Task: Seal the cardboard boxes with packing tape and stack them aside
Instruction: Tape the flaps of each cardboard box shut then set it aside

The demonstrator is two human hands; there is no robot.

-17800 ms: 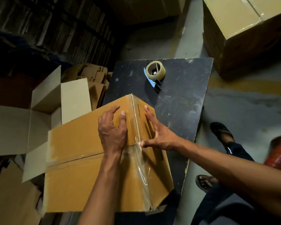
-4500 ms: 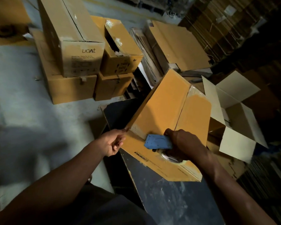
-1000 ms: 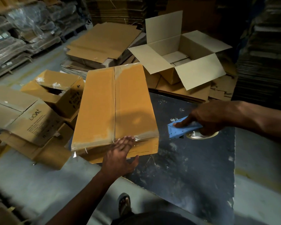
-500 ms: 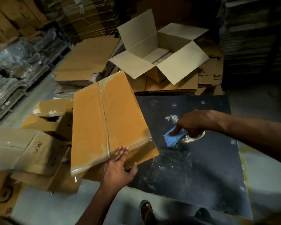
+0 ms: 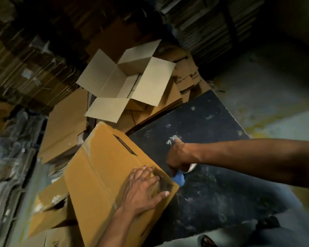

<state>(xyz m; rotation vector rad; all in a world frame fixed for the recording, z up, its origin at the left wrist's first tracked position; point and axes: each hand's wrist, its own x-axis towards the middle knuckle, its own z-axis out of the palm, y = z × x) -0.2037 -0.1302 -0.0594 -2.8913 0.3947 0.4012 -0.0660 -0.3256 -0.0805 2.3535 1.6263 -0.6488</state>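
My left hand (image 5: pixel 143 189) presses flat on the taped brown cardboard box (image 5: pixel 103 175); my right hand (image 5: pixel 180 157) grips the blue tape dispenser (image 5: pixel 179 179) just beside it. Sealing looks done, so next I'd drop the dispenser and stack the box.

I see dim light, grey concrete floor (image 5: pixel 268 90) with yellow stain, black scuffed worktop (image 5: pixel 212 184), tall stacks of flattened cardboard (image 5: pixel 25 68) along the far side, plastic-wrapped bundles (image 5: pixel 5 157) at left.

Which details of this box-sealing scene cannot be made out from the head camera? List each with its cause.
- Tape dispenser: mostly hidden under the right hand; only a blue part and a sliver of roll show.
- Sealed box: its near end is covered by the left hand and cut by the bottom edge.
- Print on the box: blurred.
- Stacked cardboard behind: dark, motion-blurred.
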